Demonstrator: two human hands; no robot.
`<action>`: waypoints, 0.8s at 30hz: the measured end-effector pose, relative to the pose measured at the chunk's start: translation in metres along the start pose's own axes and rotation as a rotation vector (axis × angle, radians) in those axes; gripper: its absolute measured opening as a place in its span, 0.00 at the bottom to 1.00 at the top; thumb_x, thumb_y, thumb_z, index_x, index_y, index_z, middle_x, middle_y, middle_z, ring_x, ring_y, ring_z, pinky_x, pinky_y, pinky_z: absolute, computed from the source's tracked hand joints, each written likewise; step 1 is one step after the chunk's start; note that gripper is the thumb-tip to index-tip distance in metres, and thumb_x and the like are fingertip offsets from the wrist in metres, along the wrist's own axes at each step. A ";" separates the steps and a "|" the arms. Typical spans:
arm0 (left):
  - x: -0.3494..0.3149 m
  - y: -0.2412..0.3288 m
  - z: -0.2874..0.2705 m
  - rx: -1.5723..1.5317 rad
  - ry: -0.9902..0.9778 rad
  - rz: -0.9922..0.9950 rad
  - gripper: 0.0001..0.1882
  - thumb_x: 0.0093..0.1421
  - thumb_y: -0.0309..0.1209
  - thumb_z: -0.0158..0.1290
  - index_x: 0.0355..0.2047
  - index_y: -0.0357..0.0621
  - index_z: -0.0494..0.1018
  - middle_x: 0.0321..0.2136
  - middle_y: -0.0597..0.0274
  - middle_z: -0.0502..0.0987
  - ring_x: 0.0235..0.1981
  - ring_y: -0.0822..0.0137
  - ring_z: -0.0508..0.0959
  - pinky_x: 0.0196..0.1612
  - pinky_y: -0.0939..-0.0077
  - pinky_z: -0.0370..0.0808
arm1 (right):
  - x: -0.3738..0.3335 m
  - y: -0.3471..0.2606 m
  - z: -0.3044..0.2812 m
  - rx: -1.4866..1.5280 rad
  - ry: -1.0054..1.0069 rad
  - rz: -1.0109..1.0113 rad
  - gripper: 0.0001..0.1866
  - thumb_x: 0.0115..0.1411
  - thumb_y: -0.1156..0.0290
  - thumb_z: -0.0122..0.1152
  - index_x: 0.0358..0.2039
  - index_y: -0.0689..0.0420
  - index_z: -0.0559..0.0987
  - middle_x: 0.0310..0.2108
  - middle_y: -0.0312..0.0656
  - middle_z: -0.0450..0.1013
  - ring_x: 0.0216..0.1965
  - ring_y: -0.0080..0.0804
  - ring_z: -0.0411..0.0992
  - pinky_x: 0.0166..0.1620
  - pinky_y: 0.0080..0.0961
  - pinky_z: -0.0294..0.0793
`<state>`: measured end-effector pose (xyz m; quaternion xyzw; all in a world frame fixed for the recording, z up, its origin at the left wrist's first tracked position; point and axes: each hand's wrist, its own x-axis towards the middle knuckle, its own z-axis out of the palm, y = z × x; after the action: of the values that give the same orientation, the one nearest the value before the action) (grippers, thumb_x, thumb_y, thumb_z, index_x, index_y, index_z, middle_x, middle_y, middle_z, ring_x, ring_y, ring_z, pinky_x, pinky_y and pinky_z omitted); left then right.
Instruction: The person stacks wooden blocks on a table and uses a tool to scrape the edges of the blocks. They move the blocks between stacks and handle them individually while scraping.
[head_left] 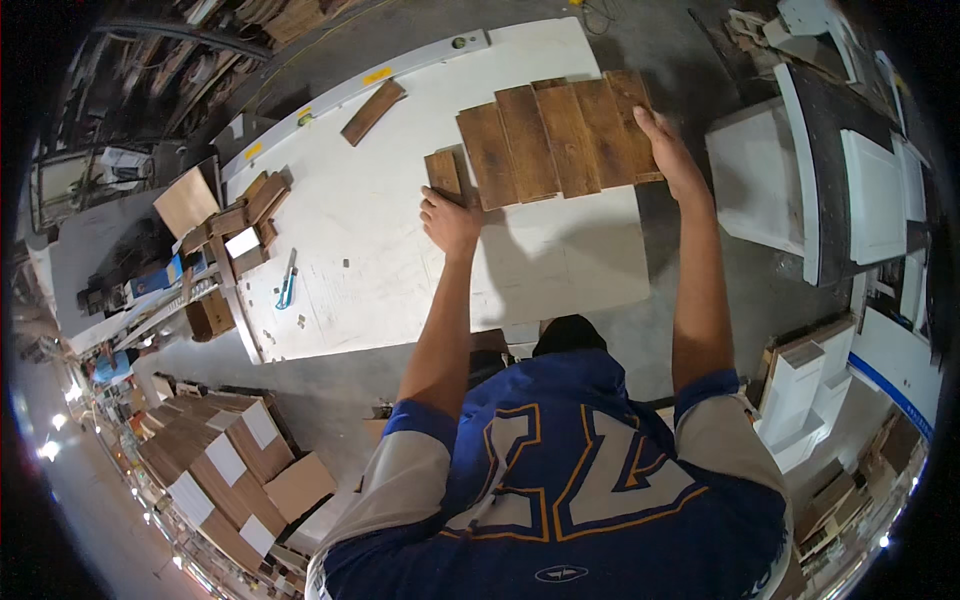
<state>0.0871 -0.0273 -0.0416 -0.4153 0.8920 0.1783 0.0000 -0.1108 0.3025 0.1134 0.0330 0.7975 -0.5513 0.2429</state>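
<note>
Between both hands, head view: a row of brown wood planks [560, 140] lies side by side on the white counter [380, 260], ends staggered. Left hand [450, 222] is loosely clenched, knuckles pressing the near left corner of the row, just below a short plank piece [443, 172] that sits beside the leftmost board. Right hand [668, 150] lies flat with fingers spread over the rightmost plank, pressing its outer edge; it grips nothing. Judged step: squeezing the boards together so the joints close. Next move likely calls for even pressure from both sides and keeping the ends from sliding, since the right boards sit near the counter edge.

Far from the left hand, up the counter: one loose plank [372, 112] and a long level [360, 85] on the far edge. Left of the left hand: a blue-handled knife [287, 282] and stacked wood offcuts [245, 215] at the counter's left edge.

Containers: cardboard boxes [225, 465] on the floor, lower left, well away from both hands, closed with white labels; contents can't be seen.
</note>
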 end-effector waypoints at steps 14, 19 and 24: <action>-0.025 0.069 -0.119 -0.574 0.203 0.162 0.46 0.54 0.36 0.78 0.67 0.26 0.69 0.53 0.39 0.79 0.48 0.44 0.84 0.55 0.55 0.82 | 0.030 0.046 -0.025 0.138 -0.112 -0.080 0.53 0.79 0.29 0.39 0.86 0.55 0.42 0.88 0.44 0.33 0.87 0.37 0.32 0.85 0.46 0.32; -0.039 0.114 -0.125 -0.373 -0.098 0.260 0.48 0.61 0.46 0.73 0.70 0.27 0.66 0.59 0.32 0.75 0.59 0.36 0.78 0.65 0.47 0.75 | 0.030 0.029 -0.019 0.253 -0.112 0.132 0.57 0.76 0.26 0.43 0.86 0.58 0.41 0.89 0.39 0.31 0.87 0.31 0.28 0.84 0.44 0.28; -0.026 0.110 -0.114 -0.764 -0.204 0.017 0.57 0.70 0.58 0.63 0.79 0.24 0.52 0.75 0.27 0.62 0.75 0.41 0.68 0.76 0.53 0.67 | 0.021 0.015 -0.022 0.301 -0.142 0.146 0.57 0.76 0.25 0.42 0.86 0.56 0.42 0.89 0.38 0.32 0.87 0.32 0.30 0.84 0.47 0.28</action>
<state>0.0397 0.0206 0.1036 -0.3583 0.7602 0.5377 -0.0675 -0.1325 0.3240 0.0976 0.0880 0.6822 -0.6464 0.3302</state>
